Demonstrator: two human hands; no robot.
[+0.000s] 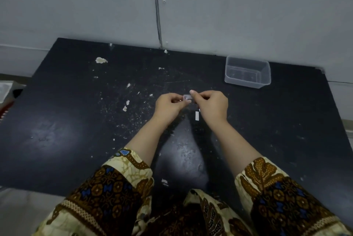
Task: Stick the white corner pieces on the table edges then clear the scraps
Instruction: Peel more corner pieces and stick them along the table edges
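Over the middle of the black table [76, 121], my left hand [169, 105] and my right hand [212, 106] pinch a small clear-white corner piece [186, 98] between their fingertips. My right thumb rests on its top edge. A small white strip [197, 116] lies on the table just below my right hand. A tiny pale corner piece [322, 70] shows at the table's far right corner.
A clear plastic box [248, 72] stands at the back right of the table. Pale chips and flecks [101, 60] mark the worn tabletop. A grey wall rises behind the table. Some objects [7, 100] sit beyond the left edge.
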